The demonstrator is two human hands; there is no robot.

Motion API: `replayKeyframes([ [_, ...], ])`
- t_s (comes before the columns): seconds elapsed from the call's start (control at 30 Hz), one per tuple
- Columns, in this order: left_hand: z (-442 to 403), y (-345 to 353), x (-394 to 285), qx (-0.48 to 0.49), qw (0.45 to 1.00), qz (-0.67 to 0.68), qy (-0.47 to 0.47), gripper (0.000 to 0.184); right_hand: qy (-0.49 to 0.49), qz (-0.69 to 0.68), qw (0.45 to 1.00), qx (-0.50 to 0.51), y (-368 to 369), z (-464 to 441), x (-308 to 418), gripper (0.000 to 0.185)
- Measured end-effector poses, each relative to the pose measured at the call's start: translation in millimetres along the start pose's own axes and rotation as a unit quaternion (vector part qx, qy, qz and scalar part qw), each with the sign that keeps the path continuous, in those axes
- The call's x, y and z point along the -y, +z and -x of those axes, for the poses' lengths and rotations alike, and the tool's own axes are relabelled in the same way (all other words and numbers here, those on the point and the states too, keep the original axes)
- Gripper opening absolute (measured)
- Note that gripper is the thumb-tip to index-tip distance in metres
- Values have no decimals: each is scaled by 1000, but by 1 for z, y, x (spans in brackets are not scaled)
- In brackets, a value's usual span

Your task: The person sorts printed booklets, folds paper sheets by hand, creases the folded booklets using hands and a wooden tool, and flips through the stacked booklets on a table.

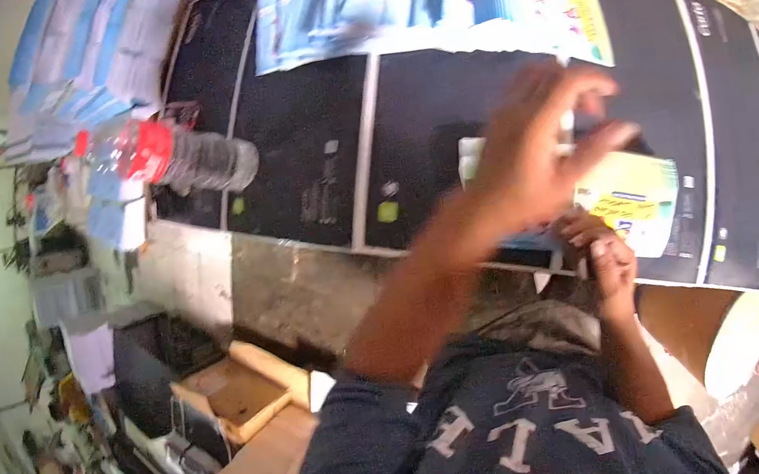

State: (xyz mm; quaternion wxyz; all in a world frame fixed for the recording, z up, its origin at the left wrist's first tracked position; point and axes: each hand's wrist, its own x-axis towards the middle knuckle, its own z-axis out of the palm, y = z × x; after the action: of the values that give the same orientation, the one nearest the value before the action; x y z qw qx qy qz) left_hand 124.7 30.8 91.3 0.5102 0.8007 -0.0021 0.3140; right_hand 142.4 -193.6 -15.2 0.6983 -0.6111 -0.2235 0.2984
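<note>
The yellow-green booklet (660,187) lay on the desk (301,164), just right of the right hand (602,250), whose curled grip left any hold untellable; the left hand (526,145) hung farther forward, grip parted, apparently empty.

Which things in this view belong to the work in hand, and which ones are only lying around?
Probably in the work, being nearest the hands:
yellow-and-white printed paper sheet beside the right hand; the blurred left hand is raised above.

Probably just lying about, away from both hands:
clear plastic bottle with red cap and label
open, shallow brown box
</note>
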Motion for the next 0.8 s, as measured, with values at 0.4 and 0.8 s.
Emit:
replayKeyframes([
  [0.4, 33, -18, 139, 440, 867, -228, 59, 53, -185, 9, 967, 175, 60, -42, 22, 28],
  [0.8, 50, -21, 153, 390, 891, -217, 85, 51, -271, 42, 936, 221, 100, -51, -14, 17],
])
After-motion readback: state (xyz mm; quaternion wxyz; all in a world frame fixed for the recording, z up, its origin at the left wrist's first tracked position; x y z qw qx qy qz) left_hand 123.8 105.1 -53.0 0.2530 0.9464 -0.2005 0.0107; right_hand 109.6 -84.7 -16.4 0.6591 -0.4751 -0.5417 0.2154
